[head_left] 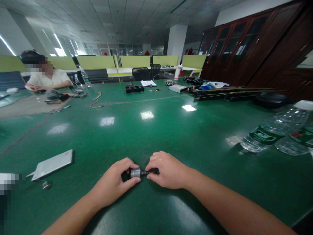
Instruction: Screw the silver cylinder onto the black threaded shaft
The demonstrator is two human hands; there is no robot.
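A short silver cylinder (pixel 135 173), looking like a small motor, lies level just above or on the green table (pixel 146 137). My left hand (pixel 114 179) is closed on it, thumb and fingers on opposite sides. From its right end runs a thin dark ribbed shaft (pixel 150 171). My right hand (pixel 167 169) pinches that shaft between thumb and fingertips, hiding part of it. Whether cylinder and shaft are one piece I cannot tell.
To the left lie a silver flat box (pixel 53 164) and a small metal part (pixel 46 185). Water bottles (pixel 266 133) stand at right. Farther back are a black tray (pixel 134 88), papers (pixel 148 83) and long dark rails (pixel 220 93). A person (pixel 49 75) sits at far left.
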